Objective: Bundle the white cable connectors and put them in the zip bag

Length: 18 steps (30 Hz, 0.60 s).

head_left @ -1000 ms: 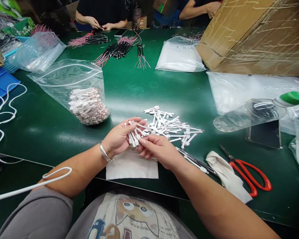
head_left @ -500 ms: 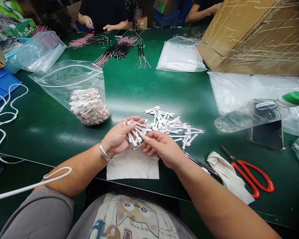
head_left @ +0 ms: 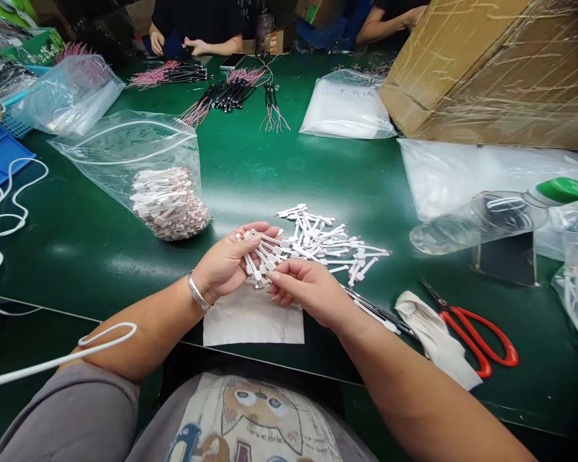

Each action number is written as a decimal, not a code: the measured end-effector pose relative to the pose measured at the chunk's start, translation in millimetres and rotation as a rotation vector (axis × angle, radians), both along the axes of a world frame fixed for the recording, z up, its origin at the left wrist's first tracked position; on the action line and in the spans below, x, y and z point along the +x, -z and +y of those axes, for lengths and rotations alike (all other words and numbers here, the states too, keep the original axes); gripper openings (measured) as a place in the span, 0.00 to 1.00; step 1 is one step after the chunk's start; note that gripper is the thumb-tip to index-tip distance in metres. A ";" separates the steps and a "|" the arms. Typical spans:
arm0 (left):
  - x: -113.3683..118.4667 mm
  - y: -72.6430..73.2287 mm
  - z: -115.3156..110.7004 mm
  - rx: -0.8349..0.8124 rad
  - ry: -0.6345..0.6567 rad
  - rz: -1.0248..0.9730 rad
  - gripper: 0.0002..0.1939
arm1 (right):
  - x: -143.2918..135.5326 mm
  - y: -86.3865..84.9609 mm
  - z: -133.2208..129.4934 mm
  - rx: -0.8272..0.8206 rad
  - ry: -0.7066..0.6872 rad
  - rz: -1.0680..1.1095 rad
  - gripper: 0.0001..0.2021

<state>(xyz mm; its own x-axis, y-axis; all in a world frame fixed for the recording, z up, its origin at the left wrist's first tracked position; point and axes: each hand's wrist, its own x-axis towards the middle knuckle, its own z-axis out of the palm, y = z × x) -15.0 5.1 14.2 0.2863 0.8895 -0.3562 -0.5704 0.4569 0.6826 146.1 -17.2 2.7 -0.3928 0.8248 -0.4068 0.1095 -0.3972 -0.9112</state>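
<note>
My left hand (head_left: 226, 262) is closed round a bunch of short white connector cables (head_left: 261, 253), which fan out between thumb and fingers. Thumb and fingers of my right hand (head_left: 303, 285) pinch the lower right side of that bunch. Just beyond my right hand, a loose pile of similar white cables (head_left: 318, 237) lies on the green table. Under both hands is a white cloth or sheet (head_left: 253, 321) at the table's front edge. A clear zip bag (head_left: 166, 202) filled with such cables rests to the left.
On the right are red-handled scissors (head_left: 481, 333), a white cloth strip (head_left: 431, 327), black tweezers, a bottle (head_left: 476, 221) and a large carton (head_left: 486, 77). Black and pink wires (head_left: 231, 95) lie farther back. Two people sit across. A white cord hangs at left.
My right fingers have shifted slightly left along the bunch. The whole view has moved a little. Across the table, one person's hands have moved.
</note>
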 end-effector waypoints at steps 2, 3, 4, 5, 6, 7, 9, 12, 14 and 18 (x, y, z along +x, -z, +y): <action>0.2 -0.9 0.5 -0.004 -0.006 -0.004 0.10 | -0.4 0.1 0.4 -0.013 0.031 0.011 0.13; 0.3 -1.3 0.5 -0.005 -0.010 -0.011 0.10 | -0.8 0.2 0.5 -0.038 0.038 0.029 0.14; 0.4 -1.5 0.4 -0.006 -0.013 -0.020 0.10 | -1.4 0.4 0.5 -0.074 0.036 0.054 0.14; 0.5 -1.6 0.2 -0.006 -0.013 -0.029 0.10 | -2.0 0.7 0.3 -0.118 0.026 0.085 0.14; 0.5 -1.4 -0.2 -0.007 -0.012 -0.038 0.10 | -2.6 1.1 0.0 -0.162 0.013 0.115 0.14; 0.5 -1.0 -0.6 -0.008 -0.007 -0.045 0.10 | -3.2 1.4 -0.3 -0.200 0.000 0.142 0.14; 0.5 -0.1 -1.5 -0.009 0.004 -0.060 0.10 | -4.0 2.1 -1.0 -0.244 -0.003 0.178 0.14; 0.6 0.6 -2.6 0.003 0.013 -0.086 0.09 | -4.6 2.3 -2.2 -0.285 0.001 0.220 0.13; 0.8 -0.2 -3.3 0.016 0.015 -0.105 0.09 | -5.3 1.9 -3.4 -0.329 -0.033 0.251 0.13; 1.3 -2.6 -4.6 0.012 0.031 -0.111 0.10 | -8.0 0.7 -6.2 -0.334 -0.070 0.232 0.14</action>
